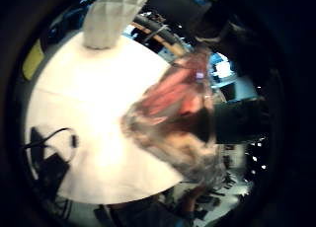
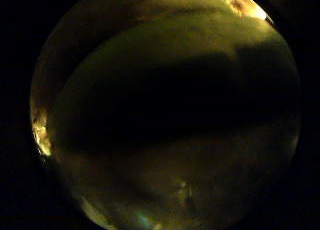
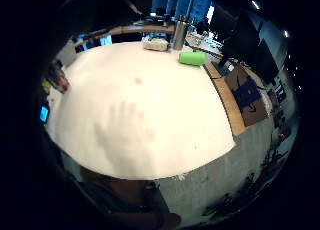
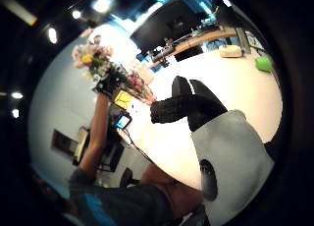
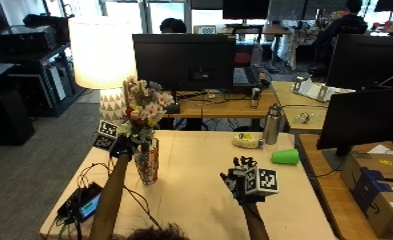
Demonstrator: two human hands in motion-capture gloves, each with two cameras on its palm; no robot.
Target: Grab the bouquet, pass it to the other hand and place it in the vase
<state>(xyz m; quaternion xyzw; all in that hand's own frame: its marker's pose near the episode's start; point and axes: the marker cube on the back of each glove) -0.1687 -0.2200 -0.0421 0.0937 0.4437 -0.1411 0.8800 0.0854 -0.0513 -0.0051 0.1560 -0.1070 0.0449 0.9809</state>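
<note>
The left hand (image 5: 121, 146) grips the bouquet (image 5: 143, 112) with its stems entering the vase (image 5: 147, 162), at nine o'clock on the desk (image 5: 196, 195). The right hand (image 5: 239, 182) hovers open. Placing step: next likely lowering, then release.

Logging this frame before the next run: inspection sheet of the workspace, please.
Surface: pale table, bare in the middle.
Job's things: bouquet held up directly above the clear vase; whether the stems are inside it cannot be told.
Clutter: green cup on its side, metal bottle upright, small pale bundle beside the bottle.
Hands: left hand grips the bouquet stems; right hand over the table, fingers straight, holding nothing.
Cables: black leads run from a small device at the table's left edge.
Surroundings: white lamp, monitors, cardboard box at right.
</note>
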